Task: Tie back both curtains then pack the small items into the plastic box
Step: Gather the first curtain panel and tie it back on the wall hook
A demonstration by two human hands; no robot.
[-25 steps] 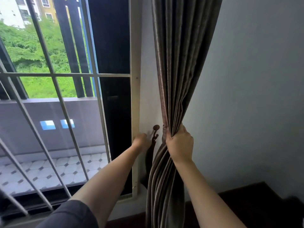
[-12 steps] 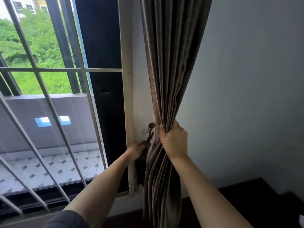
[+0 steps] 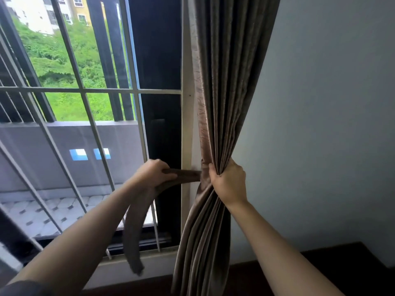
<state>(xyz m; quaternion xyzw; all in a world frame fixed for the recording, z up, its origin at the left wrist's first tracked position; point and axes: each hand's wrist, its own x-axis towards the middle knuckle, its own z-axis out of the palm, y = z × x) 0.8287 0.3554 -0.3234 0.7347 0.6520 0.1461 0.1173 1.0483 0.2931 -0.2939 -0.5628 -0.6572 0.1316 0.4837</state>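
Observation:
A brown pleated curtain (image 3: 224, 92) hangs at the right side of the window, bunched at waist height. My right hand (image 3: 229, 181) grips the gathered folds from the right. My left hand (image 3: 155, 173) holds a brown fabric tieback strap (image 3: 136, 227) pulled out to the left; one end runs to the wall behind the curtain, the other end hangs loose below my wrist. The wall hook is hidden behind the curtain.
A white window frame post (image 3: 186, 124) stands just left of the curtain. White metal grille bars (image 3: 89, 90) cover the window, with a balcony beyond. A plain grey wall (image 3: 320, 124) is on the right, and dark furniture (image 3: 342, 270) sits at the bottom right.
My left hand took the tieback strap from beside the hook and drew it out to the left. My right hand kept gripping the bunched curtain.

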